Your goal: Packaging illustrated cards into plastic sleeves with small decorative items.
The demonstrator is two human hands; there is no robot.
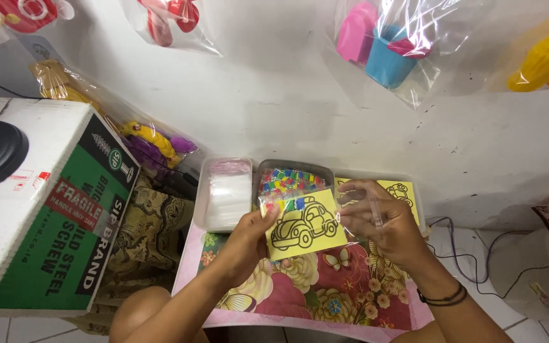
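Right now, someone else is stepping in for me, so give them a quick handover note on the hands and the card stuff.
Left hand: grip on the yellow car card, at its left edge.
Right hand: pinching the clear plastic sleeve at the card's right side.
Card is partly in the sleeve, held above the floral tray.
Behind: tub of clear sleeves, tub of coloured packets, tub of yellow cards.
Left: card not fully sleeved.

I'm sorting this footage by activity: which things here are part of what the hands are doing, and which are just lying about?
In use: left hand and right hand holding a yellow car card in a clear sleeve; tray of coloured packets; tray of yellow cards.

Lying about: cardboard box; hanging bagged toys; cables.
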